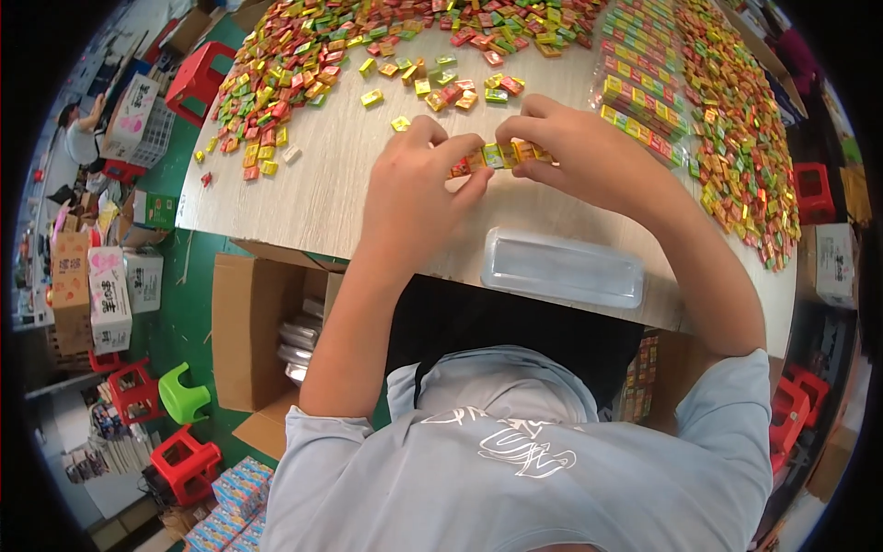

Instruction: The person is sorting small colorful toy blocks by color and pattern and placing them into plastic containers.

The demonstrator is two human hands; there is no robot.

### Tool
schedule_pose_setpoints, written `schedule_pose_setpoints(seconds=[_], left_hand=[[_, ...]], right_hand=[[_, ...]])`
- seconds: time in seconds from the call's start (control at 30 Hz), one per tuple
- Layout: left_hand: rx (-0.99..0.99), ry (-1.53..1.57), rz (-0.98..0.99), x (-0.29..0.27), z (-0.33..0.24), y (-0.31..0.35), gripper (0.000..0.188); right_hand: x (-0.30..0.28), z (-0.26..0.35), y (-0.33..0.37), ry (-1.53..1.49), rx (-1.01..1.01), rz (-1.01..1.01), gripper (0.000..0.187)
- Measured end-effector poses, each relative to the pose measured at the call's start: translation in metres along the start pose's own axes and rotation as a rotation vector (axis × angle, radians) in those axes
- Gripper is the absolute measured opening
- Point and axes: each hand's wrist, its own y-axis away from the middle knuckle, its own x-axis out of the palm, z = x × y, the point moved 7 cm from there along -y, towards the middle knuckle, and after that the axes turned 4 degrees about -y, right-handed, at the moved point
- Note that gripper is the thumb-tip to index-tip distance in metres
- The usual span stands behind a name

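A short row of small wrapped sweets (497, 156), in red, green, yellow and orange, lies side by side on the pale wooden table (322, 202). My left hand (414, 189) is closed at the row's left end, thumb and fingers pinching it. On the other end, the curled fingers and thumb of my right hand (584, 156) grip the row and hide part of it. Just in front, at the table's near edge, is a long clear plastic tray (563, 267) with nothing visible inside. A few loose sweets (446, 92) are scattered beyond my hands.
Large heaps of loose sweets cover the table's far left (294, 64) and right side (745, 156). Clear packs of sweets in rows (639, 78) stand far right. An open cardboard box (248, 322) with silvery packs sits below left. Red stools (184, 465) and a green stool (184, 394) stand on the floor.
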Motion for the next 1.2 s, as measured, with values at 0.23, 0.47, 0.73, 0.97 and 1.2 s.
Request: schedule_pose_setpoints(seconds=[0.23,0.47,0.73,0.97,1.2], left_hand=[[0.13,0.055,-0.015,-0.045,-0.058,0.004,0.033],[0.204,0.081,0.142,-0.028,-0.09,0.024,0.038],[0.291,0.075,0.094,-0.018,-0.085,0.043,0.047],[0.325,-0.043,-0.182,-0.007,-0.077,0.077,0.039],[0.327,-0.086,-0.326,0.003,-0.068,0.088,0.042]], right_hand=[[-0.042,0.043,0.066,-0.041,-0.076,-0.198,0.033],[-0.024,0.048,0.122,-0.119,0.128,-0.224,0.038],[-0.009,0.049,0.15,-0.262,0.202,-0.372,0.041],[0.001,0.065,0.163,-0.092,0.141,-0.482,0.044],[0.029,0.073,0.177,0.203,0.162,-0.602,0.038]])
